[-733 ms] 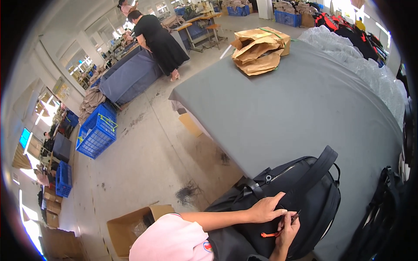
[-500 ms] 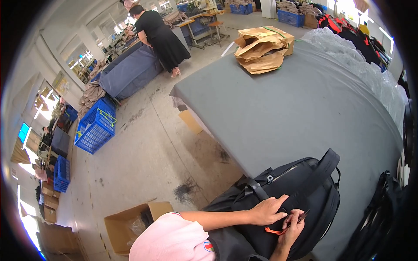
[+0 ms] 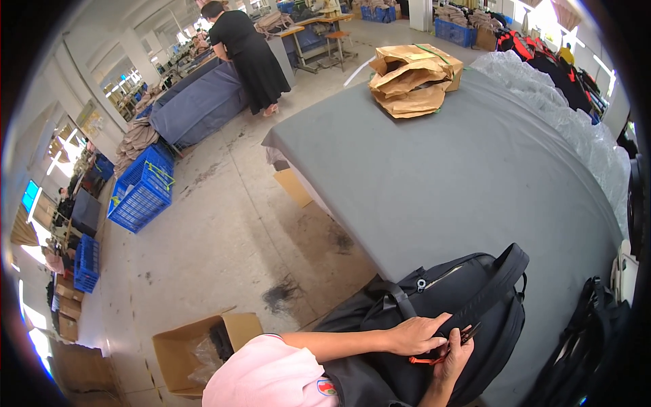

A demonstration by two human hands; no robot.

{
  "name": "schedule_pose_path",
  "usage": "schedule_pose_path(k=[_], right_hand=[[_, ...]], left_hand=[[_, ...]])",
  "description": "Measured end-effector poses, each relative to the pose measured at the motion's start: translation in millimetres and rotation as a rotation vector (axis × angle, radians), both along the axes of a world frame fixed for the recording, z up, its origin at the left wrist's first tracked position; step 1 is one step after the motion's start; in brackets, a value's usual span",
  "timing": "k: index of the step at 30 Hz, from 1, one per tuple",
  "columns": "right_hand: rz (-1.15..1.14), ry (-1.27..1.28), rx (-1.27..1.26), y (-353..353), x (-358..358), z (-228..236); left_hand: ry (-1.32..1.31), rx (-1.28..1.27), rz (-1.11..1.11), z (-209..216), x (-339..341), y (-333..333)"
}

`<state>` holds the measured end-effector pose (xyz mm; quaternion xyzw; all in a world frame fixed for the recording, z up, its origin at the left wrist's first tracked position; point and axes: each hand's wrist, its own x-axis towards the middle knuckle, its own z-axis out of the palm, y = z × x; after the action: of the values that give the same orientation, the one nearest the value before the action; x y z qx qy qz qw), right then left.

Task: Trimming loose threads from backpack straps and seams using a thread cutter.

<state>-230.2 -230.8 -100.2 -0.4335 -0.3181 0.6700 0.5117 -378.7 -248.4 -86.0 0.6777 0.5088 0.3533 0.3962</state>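
Note:
A black backpack (image 3: pixel 441 288) lies on the near edge of the grey-covered table, its carry strap sticking up at the far right end. My left hand (image 3: pixel 412 335) rests over it, index finger stretched out and the other fingers partly hidden. Close beside it, my right hand (image 3: pixel 453 361) is closed around small dark thread snips (image 3: pixel 472 332), blades pointing up and right. An orange cord (image 3: pixel 422 361) hangs from the snips toward the left. Whether a thread lies between my hands is too small to tell.
On the grey table (image 3: pixel 420 197) stand brown paper bags (image 3: pixel 413 85) at the far end. Clear plastic wrap (image 3: pixel 542 95) lines its far right edge. More black bags (image 3: pixel 576 346) lie at right. An open cardboard box (image 3: pixel 244 336) and blue crates (image 3: pixel 144 193) stand left; a person (image 3: pixel 247 54) works beyond.
The view has shifted slightly. Both hands stay at the same part of the backpack, and the snips remain in my right hand, turned a little.

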Motion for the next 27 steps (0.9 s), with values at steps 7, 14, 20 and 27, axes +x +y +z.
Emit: schedule_pose_path(k=[7,14,20,27], right_hand=[[-0.027,-0.142,0.096,23.0,-22.3,18.6],[-0.111,-0.304,0.242,33.3,-28.4,17.3],[-0.202,-0.472,0.408,31.8,-25.4,8.2],[-0.147,-0.903,0.512,43.7,-33.8,43.0]], left_hand=[[-0.121,-0.181,0.007,16.5,-11.5,6.3],[0.085,0.321,0.254,15.2,-0.1,-2.8],[0.116,0.445,0.214,8.4,-1.3,3.2],[0.366,0.578,0.044,24.7,-22.2,38.8]])
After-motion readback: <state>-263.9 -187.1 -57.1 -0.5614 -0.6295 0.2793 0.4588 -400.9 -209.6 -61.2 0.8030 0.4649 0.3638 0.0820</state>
